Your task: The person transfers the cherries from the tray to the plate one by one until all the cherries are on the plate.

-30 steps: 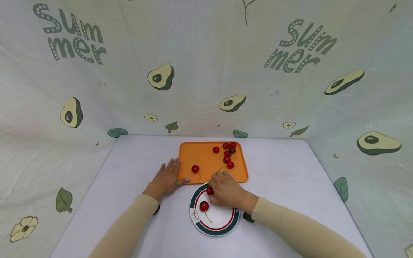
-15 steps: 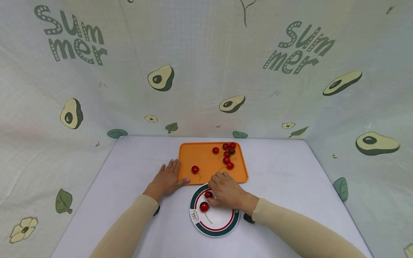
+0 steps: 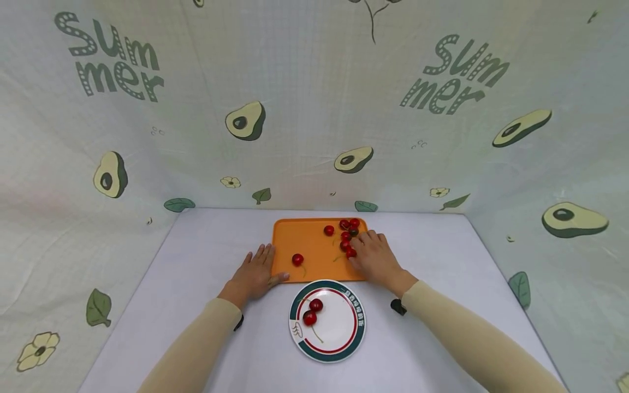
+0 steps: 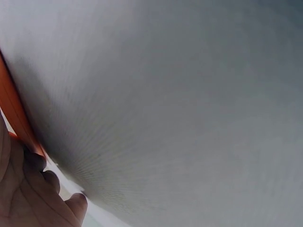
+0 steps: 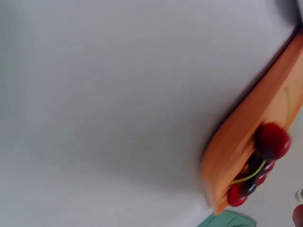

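Observation:
My left hand (image 3: 253,275) lies with fingers straight along the left edge of an orange tray (image 3: 312,240), its thumb at the front left corner. In the left wrist view, part of the hand (image 4: 38,194) shows against the tray's side (image 4: 16,111). My right hand (image 3: 375,256) reaches over the tray's right edge, thumb and fingers bent and apart around a red cherry (image 3: 351,253). In the right wrist view that cherry (image 5: 272,141) shows uncovered, with a fingertip (image 5: 298,216) at the frame's edge. Two cherries (image 3: 316,305) with stems lie on a round white plate (image 3: 339,327).
More cherries (image 3: 345,236) cluster at the tray's right side. Single ones lie farther left, one at the back (image 3: 328,230) and one near the front (image 3: 297,260). The plate stands on the white table (image 3: 417,245) just in front of the tray. A printed cloth (image 3: 304,109) hangs behind.
My right hand let go of a cherry on the plate, beside the other one, then moved up and right to the tray's right side. My left hand stays put.

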`<action>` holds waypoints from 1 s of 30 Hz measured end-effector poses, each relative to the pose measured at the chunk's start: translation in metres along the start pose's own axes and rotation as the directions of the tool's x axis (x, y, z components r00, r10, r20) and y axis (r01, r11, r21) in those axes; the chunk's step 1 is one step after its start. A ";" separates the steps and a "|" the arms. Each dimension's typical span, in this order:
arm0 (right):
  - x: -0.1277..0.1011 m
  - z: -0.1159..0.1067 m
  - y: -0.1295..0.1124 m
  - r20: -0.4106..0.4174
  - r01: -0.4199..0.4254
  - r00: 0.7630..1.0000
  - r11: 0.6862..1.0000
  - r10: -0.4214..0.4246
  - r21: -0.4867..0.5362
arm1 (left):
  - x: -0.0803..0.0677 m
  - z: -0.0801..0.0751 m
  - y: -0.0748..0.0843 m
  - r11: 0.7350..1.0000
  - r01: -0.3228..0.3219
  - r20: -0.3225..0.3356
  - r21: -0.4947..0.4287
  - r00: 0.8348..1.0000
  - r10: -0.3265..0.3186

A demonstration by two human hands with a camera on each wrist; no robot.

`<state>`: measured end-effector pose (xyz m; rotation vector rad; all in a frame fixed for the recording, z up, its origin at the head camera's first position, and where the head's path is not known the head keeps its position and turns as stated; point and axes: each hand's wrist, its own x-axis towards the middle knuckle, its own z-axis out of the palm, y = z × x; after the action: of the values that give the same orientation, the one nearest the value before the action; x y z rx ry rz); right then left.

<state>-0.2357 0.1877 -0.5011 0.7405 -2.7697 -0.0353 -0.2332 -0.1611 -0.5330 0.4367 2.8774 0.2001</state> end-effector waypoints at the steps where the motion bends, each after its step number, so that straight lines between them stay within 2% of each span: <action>1: 0.000 0.002 0.004 0.014 -0.009 1.000 1.000 0.009 -0.013 | 0.000 0.000 0.000 1.000 0.001 0.001 -0.001 1.000 -0.001; 8: 0.003 0.012 0.013 0.024 -0.008 1.000 1.000 0.008 0.016 | -0.002 0.000 0.001 1.000 0.010 0.002 -0.005 1.000 -0.010; 16: 0.006 0.025 0.015 0.046 -0.008 0.999 1.000 0.009 -0.012 | -0.002 -0.001 0.002 1.000 0.007 0.000 -0.002 1.000 -0.007; 30: 0.009 0.028 0.011 0.086 -0.018 0.996 0.999 0.020 -0.030 | -0.001 0.002 0.000 1.000 0.007 -0.004 0.015 1.000 -0.007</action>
<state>-0.2561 0.1911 -0.5245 0.7211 -2.8515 -0.1070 -0.2318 -0.1615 -0.5343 0.4289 2.8862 0.1784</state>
